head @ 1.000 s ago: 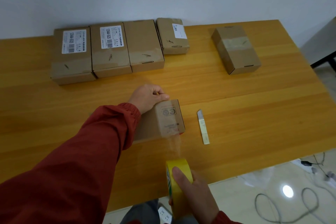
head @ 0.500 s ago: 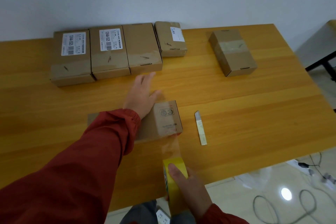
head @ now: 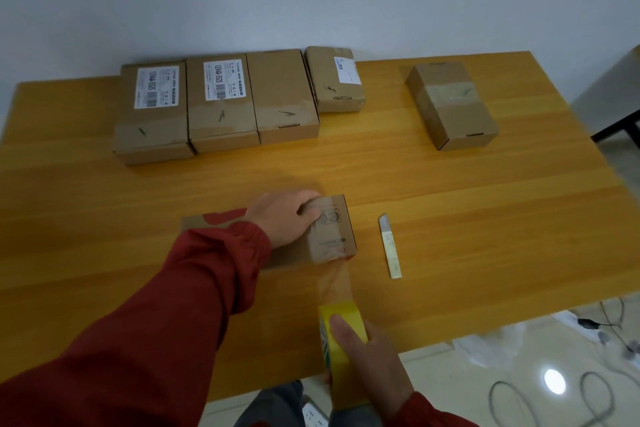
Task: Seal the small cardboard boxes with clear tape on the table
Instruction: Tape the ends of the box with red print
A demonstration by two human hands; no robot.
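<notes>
Head view, box (head: 334,236) lying lengthwise left-to-right, left hand (head: 282,218) fingers (head: 306,209) curled over it, right hand (head: 372,360) gripping tape roll (head: 341,319).

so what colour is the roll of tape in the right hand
Yellow roll of tape, gripped by the right hand; the strip running from it is clear. Head view.

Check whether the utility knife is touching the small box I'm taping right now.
Apart. The head view shows a strip of bare table between the utility knife and the right edge of the small cardboard box being taped.
</notes>
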